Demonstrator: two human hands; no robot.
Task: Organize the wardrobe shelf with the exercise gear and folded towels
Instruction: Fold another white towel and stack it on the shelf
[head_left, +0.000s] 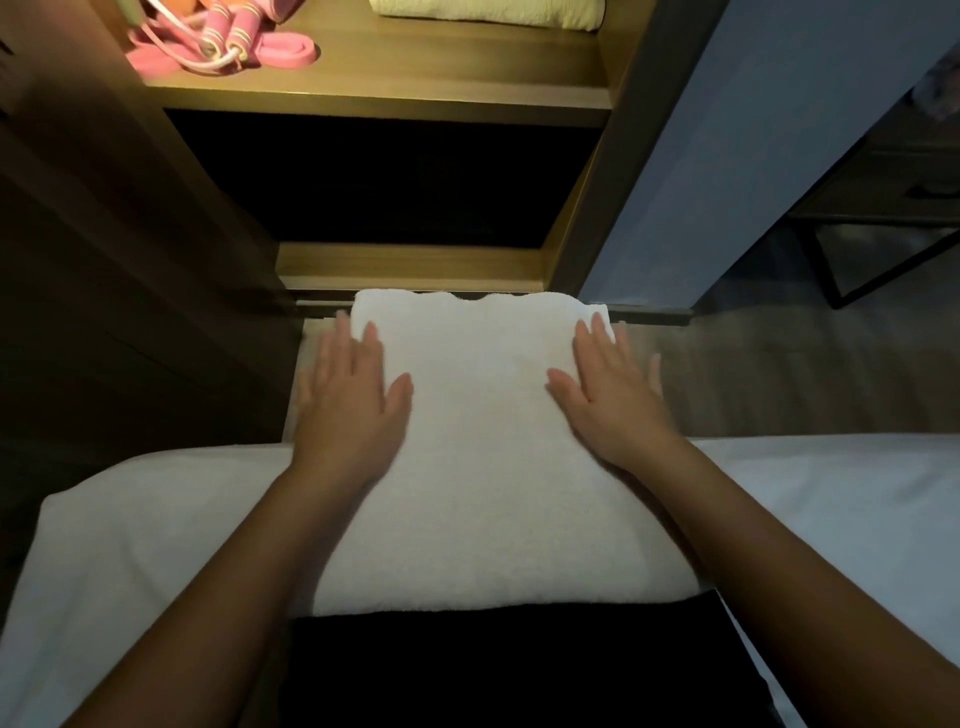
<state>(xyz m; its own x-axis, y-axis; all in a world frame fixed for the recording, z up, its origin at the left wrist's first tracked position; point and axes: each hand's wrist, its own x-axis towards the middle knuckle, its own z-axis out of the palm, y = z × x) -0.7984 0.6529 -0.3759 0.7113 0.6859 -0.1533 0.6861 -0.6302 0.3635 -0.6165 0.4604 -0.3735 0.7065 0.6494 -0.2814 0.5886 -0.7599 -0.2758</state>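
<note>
The folded white towel (493, 467) lay in front of the person at the edge of the bed (130, 519), its far edge reaching toward the foot of the wardrobe. The left hand (348, 395) and the right hand (613, 400) rested flat on its upper corners. Their fingers were straight and spread, so neither grip was closed on anything and the palms only pressed on the pile.

The main risk lay in the lift to the shelf (374, 78). With nothing holding the underside, the layers could slide apart or the fold could sag open once raised, since thick terry is probably heavy and limp. The far edge looked wavy and uneven, which hinted at loose layers that might splay. That edge also seemed to overhang the floor (779, 374), so a careless push forward could tip the towel off. On the shelf, the free space sat between the skipping rope (228, 26), tangled with a pink band (280, 52) on the left, and a pale yellow towel (488, 13) at the right rear. A towel shoved in could snag the cord or rumple the yellow one.

The white towel was plush, matte and broadly rectangular, with soft rounded sides. The rope had ribbed pink handles and a thin glossy cord, and the band was a flat, smooth loop. The shelf was warm-lit wood-grain board with square edges. A black cloth (519, 665) lay beneath the towel's near edge.
</note>
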